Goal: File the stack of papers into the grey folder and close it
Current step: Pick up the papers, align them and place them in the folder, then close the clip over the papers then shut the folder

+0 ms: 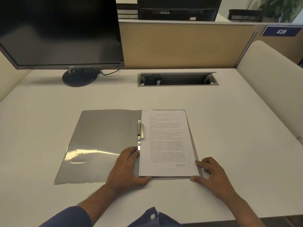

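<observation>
Folder, grey, is laid open flat on the desk, near the front edge, approx. centred. Left flap is seen with a clear glossy pocket at its lower part; metal clip mechanism is fitted along the spine. Stack of papers is placed on the right flap, printed side up, approx. square to the folder's edges, w/ grey margin visible at the right and bottom.

Left hand is rested at the stack's lower-left corner, fingers spread and flat by the spine, thumb touching the bottom edge; nothing is clamped. Right hand is set at the lower-right corner, fingers loosely apart on the paper's edge, thumb at the corner; no pinch is observed.

Monitor, screen dark, is stood at the rear left corner. Cable hatch is seen open at the rear edge.
</observation>
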Demonstrator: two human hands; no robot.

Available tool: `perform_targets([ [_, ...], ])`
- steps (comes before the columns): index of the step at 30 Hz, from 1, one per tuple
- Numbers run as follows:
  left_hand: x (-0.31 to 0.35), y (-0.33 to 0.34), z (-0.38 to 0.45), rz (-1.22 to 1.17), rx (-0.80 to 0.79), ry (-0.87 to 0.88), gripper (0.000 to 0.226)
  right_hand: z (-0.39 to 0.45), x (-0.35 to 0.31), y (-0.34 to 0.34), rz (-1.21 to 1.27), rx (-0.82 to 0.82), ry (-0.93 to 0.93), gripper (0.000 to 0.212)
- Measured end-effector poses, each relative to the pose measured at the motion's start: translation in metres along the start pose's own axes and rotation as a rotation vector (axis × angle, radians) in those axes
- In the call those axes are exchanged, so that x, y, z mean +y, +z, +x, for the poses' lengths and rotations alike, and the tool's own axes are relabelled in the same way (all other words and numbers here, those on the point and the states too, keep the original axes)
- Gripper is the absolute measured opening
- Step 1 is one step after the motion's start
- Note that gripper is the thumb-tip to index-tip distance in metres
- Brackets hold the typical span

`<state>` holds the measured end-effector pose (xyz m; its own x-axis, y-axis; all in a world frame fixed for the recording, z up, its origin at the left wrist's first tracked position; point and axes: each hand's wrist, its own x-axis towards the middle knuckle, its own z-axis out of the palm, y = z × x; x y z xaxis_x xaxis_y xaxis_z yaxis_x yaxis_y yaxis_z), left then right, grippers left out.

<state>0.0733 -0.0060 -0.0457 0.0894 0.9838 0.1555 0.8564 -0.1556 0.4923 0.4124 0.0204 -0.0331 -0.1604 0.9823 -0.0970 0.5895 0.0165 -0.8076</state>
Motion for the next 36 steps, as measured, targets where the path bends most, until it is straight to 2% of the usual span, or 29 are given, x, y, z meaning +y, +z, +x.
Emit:
perform_targets([
  [13, 0.001, -0.001, 0.0, -0.016, 0.006, 0.002, 0.096, 0.01, -0.005, -0.01, -0.092, -0.082, 0.021, 0.059],
  [20, -0.001, -0.001, 0.0, -0.045, -0.031, -0.05, 0.111, 0.051, -0.026, -0.002, -0.088, 0.067, 0.047, 0.061],
  [23, -0.002, -0.001, -0.001, -0.059, -0.026, -0.054, 0.112, 0.074, -0.034, 0.01, -0.12, 0.117, 0.049, 0.066],
  [27, -0.003, -0.001, -0.001, -0.068, -0.018, -0.054, 0.109, 0.102, -0.046, 0.028, -0.299, 0.184, -0.04, 0.066],
  [31, -0.001, -0.002, -0.001, -0.058, -0.01, -0.038, 0.107, 0.124, -0.057, 0.05, -0.471, 0.133, -0.104, 0.075],
  [36, 0.0, -0.002, -0.001, -0.055, 0.004, -0.021, 0.103, 0.142, -0.064, 0.071, -0.55, 0.094, -0.122, 0.084],
])
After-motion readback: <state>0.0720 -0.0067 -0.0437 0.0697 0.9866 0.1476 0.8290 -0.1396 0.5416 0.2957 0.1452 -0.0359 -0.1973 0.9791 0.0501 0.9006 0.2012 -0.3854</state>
